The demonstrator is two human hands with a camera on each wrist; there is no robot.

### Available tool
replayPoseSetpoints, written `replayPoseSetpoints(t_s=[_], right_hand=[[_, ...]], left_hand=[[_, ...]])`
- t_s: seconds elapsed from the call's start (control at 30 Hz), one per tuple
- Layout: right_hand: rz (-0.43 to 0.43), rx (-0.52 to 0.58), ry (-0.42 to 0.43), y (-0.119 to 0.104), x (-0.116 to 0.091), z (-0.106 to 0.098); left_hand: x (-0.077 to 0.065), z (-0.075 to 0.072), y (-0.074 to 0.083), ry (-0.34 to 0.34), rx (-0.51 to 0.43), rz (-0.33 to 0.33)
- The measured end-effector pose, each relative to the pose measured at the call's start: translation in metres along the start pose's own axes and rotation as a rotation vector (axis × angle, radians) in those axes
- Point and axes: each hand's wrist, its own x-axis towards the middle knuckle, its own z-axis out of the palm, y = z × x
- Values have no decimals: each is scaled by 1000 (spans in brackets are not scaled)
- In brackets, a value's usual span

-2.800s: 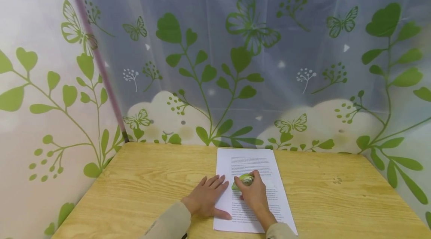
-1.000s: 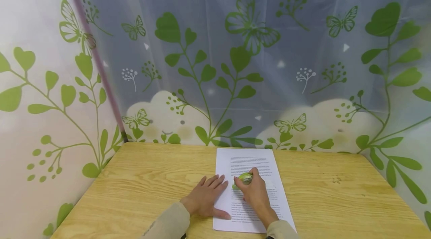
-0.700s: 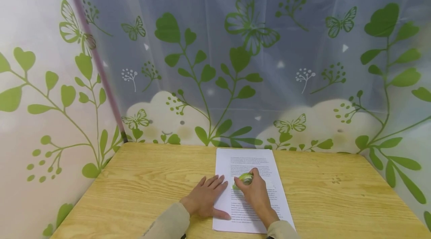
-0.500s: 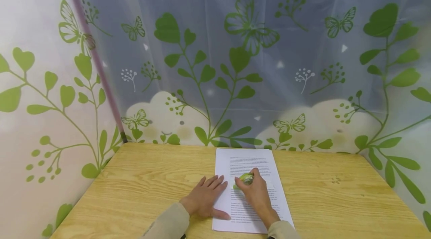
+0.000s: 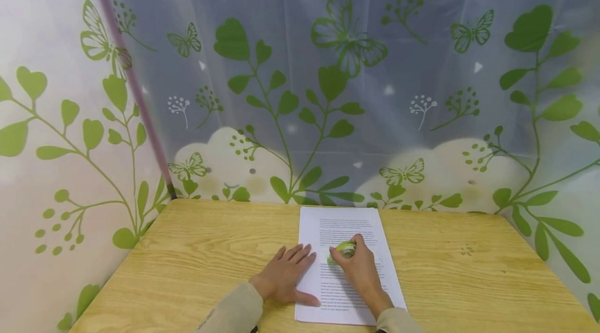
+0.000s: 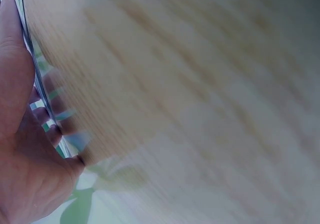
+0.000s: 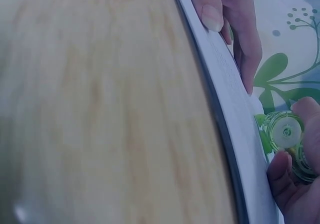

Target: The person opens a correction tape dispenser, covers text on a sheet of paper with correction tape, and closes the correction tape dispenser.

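A stack of printed sheets [image 5: 309, 223] lies on the wooden table. My left hand [image 5: 283, 275] rests flat on its left edge, with fingers spread and thumb apart. My right hand [image 5: 364, 273] grips a green correction tape dispenser [image 5: 344, 250] between thumb and fingers, tip down at the middle of the page by a white gap in the text. In the right wrist view, the clear case of the dispenser [image 7: 286, 132] shows a round reel inside; its tip at the paper is hard to make out. The left wrist view shows my left hand [image 6: 30, 149] at the sheets' edge.
The wooden table [image 5: 215, 249] spreads out on both sides of the sheets. Behind it hangs a curtain [image 5: 262, 88] printed with leaves, butterflies and clouds. A small dark mark [image 5: 467, 250] shows on the wood at the right.
My right hand has slid a little to the right across the page with the correction tape dispenser. My left hand stays in place on the sheets.
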Motion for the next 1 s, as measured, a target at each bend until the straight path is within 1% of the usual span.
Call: replayPoseSetpoints(t_s=[0.3, 1.0], right_hand=[[0, 2, -8, 2, 0, -4], [4, -12, -1, 6, 0, -12]], left_hand=[[2, 3, -1, -9, 9, -17], [4, 5, -2, 0, 12, -12]])
